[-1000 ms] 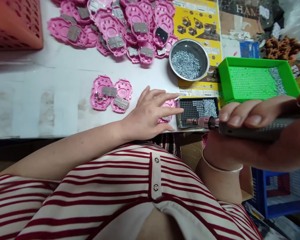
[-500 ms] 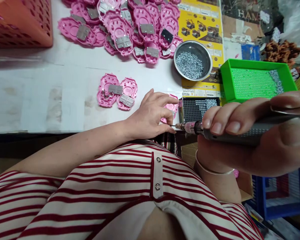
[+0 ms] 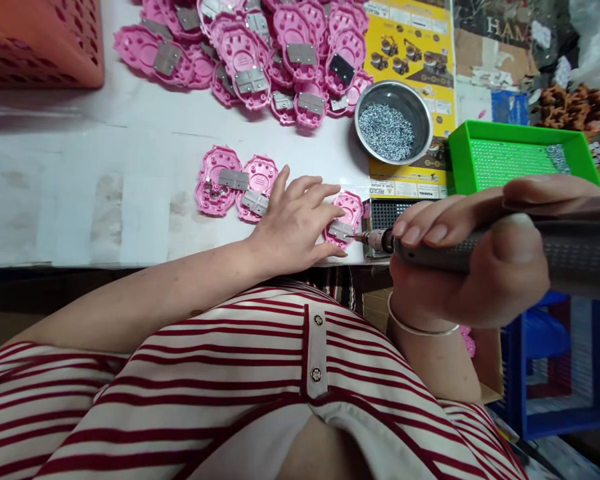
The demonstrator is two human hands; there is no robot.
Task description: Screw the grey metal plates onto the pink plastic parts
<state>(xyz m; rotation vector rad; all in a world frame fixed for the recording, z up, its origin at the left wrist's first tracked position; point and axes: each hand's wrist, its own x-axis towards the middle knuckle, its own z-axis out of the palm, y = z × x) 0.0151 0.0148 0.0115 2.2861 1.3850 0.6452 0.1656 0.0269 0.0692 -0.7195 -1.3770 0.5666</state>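
My right hand grips a grey electric screwdriver, its tip pointing left. That tip meets the right end of the grey plate on a pink plastic shell at the table's front edge. My left hand lies over the shell's left side with its fingers spread; thumb and fingertips reach its edge. Left of this hand are two more pink shells with grey plates, side by side. A black perforated screw tray sits just right of the worked shell, partly covered by my right hand.
Behind my hands stands a metal bowl of small screws. A green tray with screws is at the right. Many pink shells are heaped at the back, and an orange basket occupies the far left corner.
The screwdriver has moved left from over the screw tray, past my left fingertips, and onto the shell's plate. My left fingers bent in near the tip, then spread again.
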